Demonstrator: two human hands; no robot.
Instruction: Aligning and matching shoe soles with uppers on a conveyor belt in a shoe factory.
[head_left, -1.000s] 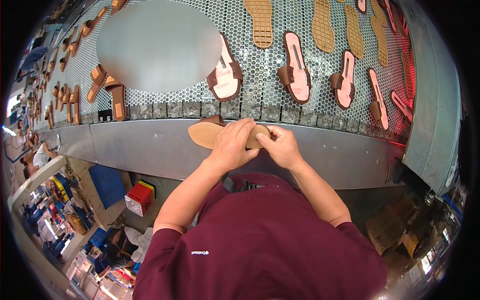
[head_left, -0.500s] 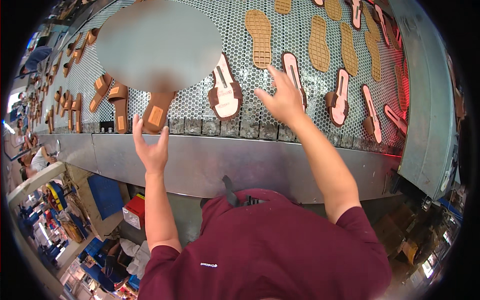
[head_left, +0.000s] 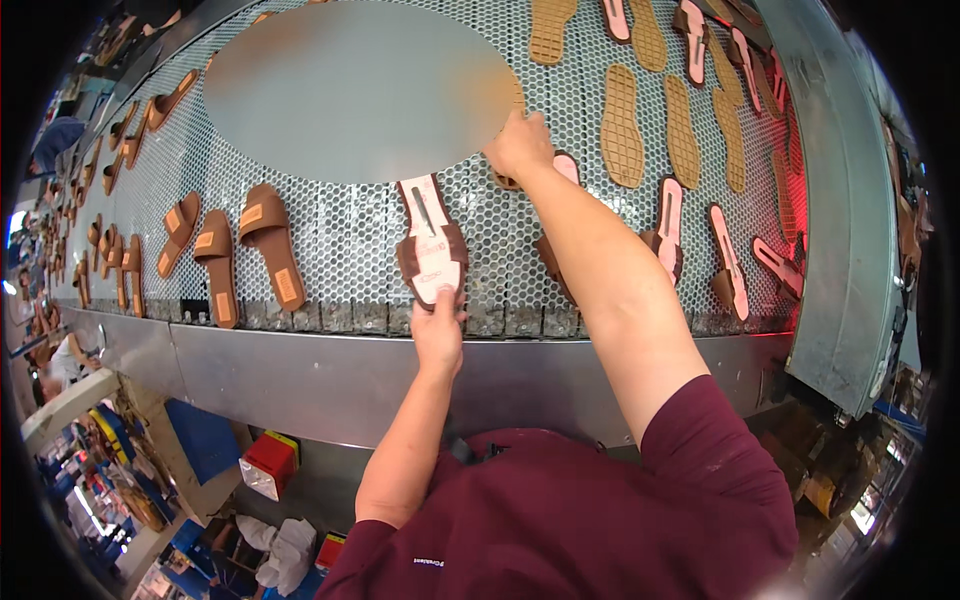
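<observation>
Left hand (head_left: 438,340) pinches a pink-topped slipper (head_left: 431,258) as right hand (head_left: 522,150) touches a tan sole (head_left: 507,183)

The left hand has its thumb pressed on the slipper's near end, fingers along and beneath the edge. The slipper points straight away from that hand, with a brown strap (head_left: 410,259) folded out at its sides; whether it is lifted off the mesh conveyor (head_left: 350,240) cannot be told.

The right hand reaches farther out and to the right, fingers bent at the tan sole. A grey blurred patch hides most of that sole, so how firmly the fingers grip cannot be told.

Just under the right forearm lies another slipper (head_left: 566,168), partly covered by it. To the right of the right hand are a row of waffle-patterned soles (head_left: 623,125) and, nearer the body, more pink-topped slippers (head_left: 729,262). Left of the left hand, three brown sandals (head_left: 272,240) lie side by side. A metal ledge (head_left: 290,375) runs below the left hand, and a red box (head_left: 268,462) sits lower left of it.
</observation>
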